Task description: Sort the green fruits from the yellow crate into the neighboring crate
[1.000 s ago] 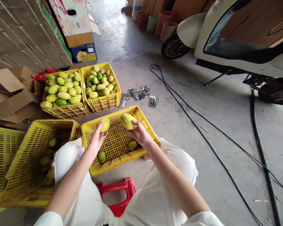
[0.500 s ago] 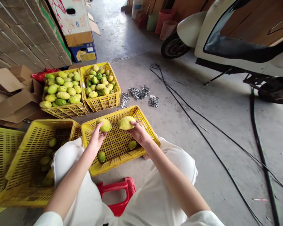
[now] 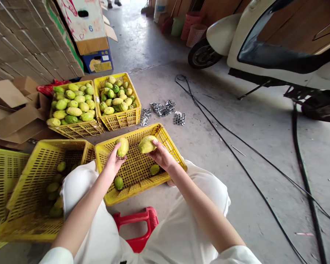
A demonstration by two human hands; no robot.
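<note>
My left hand (image 3: pixel 115 160) is closed around a yellow-green oval fruit (image 3: pixel 123 146) that looks like a small papaya, tilted with one end up. A second such fruit (image 3: pixel 146 144), yellower, lies in the grip of my right hand (image 3: pixel 162 156), thumb on its near end. Both fruits hang apart above a yellow slatted crate (image 3: pixel 139 192) between my knees. On that crate's floor rest two loose fruits, a striped green one (image 3: pixel 118 183) at the left and a smaller one (image 3: pixel 154 169) at the right.
Two yellow crates (image 3: pixel 126 120) heaped with similar fruit stand beyond. Left of my knee, another crate (image 3: pixel 19 205) holds several fruits in shadow. A red stool (image 3: pixel 139 242) is below me. Cardboard boxes (image 3: pixel 19 123), crumpled foil pieces (image 3: pixel 162 108), black cables (image 3: pixel 225 130) and a parked scooter (image 3: pixel 236 44) surround the spot.
My left hand has turned its fruit from lying sideways to more upright. The right-hand fruit has tilted slightly. At the far top edge, a person's feet have come into view.
</note>
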